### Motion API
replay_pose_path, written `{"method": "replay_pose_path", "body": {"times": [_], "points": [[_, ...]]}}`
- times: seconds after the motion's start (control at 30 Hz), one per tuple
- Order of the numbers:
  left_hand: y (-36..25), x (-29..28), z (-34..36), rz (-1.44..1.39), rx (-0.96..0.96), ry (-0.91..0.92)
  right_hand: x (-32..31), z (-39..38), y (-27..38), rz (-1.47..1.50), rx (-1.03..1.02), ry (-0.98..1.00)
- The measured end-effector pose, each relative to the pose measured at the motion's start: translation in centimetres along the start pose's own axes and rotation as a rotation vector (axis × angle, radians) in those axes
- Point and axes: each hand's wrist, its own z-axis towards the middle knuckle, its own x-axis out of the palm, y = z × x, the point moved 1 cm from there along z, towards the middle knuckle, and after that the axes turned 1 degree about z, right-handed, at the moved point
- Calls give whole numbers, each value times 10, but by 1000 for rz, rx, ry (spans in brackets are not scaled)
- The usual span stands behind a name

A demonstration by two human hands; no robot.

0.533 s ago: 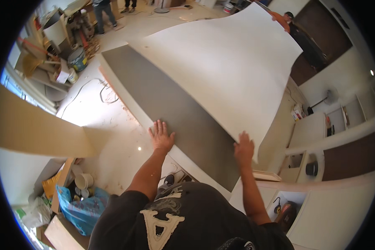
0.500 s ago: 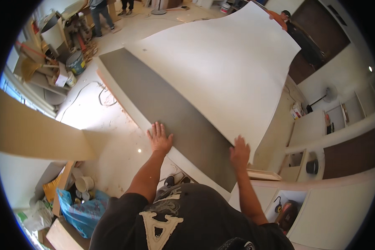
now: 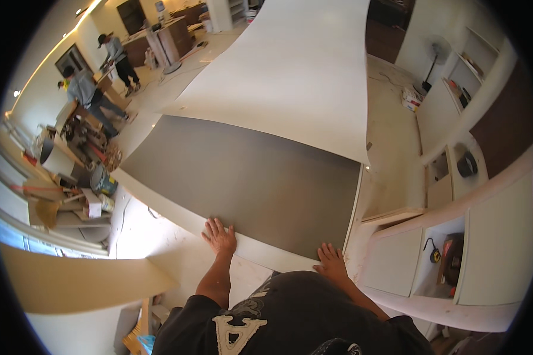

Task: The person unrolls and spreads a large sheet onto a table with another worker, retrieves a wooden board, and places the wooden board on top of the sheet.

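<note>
A wide grey surface (image 3: 251,183) with a pale near edge (image 3: 284,251) lies in front of me. My left hand (image 3: 221,238) rests open on that edge, left of the middle, its fingers on the border with the grey. Farther right, my right hand (image 3: 331,264) lies open with fingers spread at the near right corner. Neither hand holds anything. A large white sheet (image 3: 290,77) covers the far part and curves away. Its near edge crosses the grey well beyond my hands, and its far end runs out of view.
At far left, two people (image 3: 89,94) stand by a bench. Buckets (image 3: 103,180), a broom (image 3: 46,213) and offcuts crowd the left wall. On the right are white cabinets (image 3: 397,260), a tape measure (image 3: 435,254) in an open compartment, and a standing fan (image 3: 437,52). A pale curved panel (image 3: 83,284) is at lower left.
The white sheet's near edge has shifted farther away, baring more grey. My right hand has left the sheet's corner and come down to the near edge. The view has turned left.
</note>
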Motion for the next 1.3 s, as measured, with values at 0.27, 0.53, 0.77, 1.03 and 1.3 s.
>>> {"method": "replay_pose_path", "body": {"times": [0.27, 0.53, 0.77, 1.03, 1.3], "points": [[-2, -2, -7, -7, -18, -7, 16, -8, -26, -79, -121, -25], [-3, 2, -6, -27, -27, -36, 13, -15, -36, -166, -253, 38], [-7, -2, -9, -54, 2, -41, 9, -16, -35, -142, -220, 48], [-8, 3, -3, -29, -41, -35, 14, -2, -36, -365, -224, -228], [-1, -4, 19, -315, -135, -83, -10, 4, -41, -94, -28, -195]]}}
